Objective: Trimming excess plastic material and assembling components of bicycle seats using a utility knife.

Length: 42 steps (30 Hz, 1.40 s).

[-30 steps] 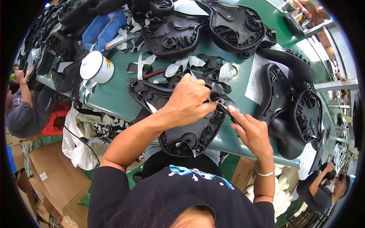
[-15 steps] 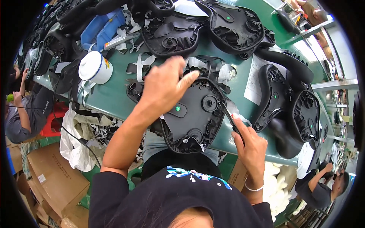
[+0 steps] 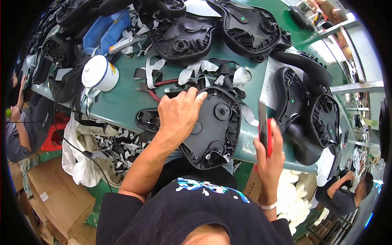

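Observation:
A black padded saddle (image 3: pixel 204 132) lies underside up at the table's near edge, its cover folded and gathered round a plastic base with round knobs. My left hand (image 3: pixel 177 114) is closed over its upper left rim, fingers curled onto the edge. My right hand (image 3: pixel 269 157) grips a utility knife (image 3: pixel 268 136) with a red and dark handle, pointing away from me, to the right of the saddle and apart from it. Red-handled pliers (image 3: pixel 153 96) lie just beyond my left hand, partly covered. Black and white cover scraps (image 3: pixel 196 71) lie beyond the saddle.
More saddles (image 3: pixel 179 38) lie at the back and on the right (image 3: pixel 326 122). A white enamel mug (image 3: pixel 100 73) and a blue bin (image 3: pixel 107 32) stand at left. Cardboard boxes (image 3: pixel 59 192) and a sack (image 3: pixel 79 155) of scraps are below. Other people work at both sides.
My left hand has come down onto the saddle's rim, uncovering pliers behind it. The knife in my right hand has moved right, away from the saddle's edge, and turned upright in view.

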Available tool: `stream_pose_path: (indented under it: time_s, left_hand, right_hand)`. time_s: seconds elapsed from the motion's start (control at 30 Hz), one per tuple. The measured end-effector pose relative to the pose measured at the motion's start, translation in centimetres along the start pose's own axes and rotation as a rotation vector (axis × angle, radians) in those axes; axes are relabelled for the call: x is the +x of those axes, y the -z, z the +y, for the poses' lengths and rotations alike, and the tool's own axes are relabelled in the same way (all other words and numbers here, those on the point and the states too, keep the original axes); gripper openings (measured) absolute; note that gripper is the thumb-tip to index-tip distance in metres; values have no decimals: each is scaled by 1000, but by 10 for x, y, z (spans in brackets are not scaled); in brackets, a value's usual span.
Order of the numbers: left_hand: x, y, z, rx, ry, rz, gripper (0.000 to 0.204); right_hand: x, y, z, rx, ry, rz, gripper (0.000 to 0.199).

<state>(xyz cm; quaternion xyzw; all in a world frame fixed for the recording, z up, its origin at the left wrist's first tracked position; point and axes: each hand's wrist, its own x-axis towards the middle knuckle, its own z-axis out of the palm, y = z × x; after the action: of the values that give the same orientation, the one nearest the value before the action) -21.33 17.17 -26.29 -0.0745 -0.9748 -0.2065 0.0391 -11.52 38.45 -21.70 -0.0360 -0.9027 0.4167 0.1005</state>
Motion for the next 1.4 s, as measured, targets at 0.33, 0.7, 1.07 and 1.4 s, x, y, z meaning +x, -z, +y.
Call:
stream_pose_path:
  time_s: [0.33,0.7,1.07,1.4]
  left_hand:
    - [17,0,11,-242,-254,402,33]
    - [28,-25,29,-243,-572,102,12]
    - [37,15,4,-1367,287,35,28]
    - [38,47,-29,-2139,25,85,31]
  right_hand:
    - [52,-23,25,425,-188,-79,44]
    - [30,-2,27,-308,218,-214,49]
    - [73,32,5,-695,248,-385,43]
    - [53,43,17,-811,484,-531,56]
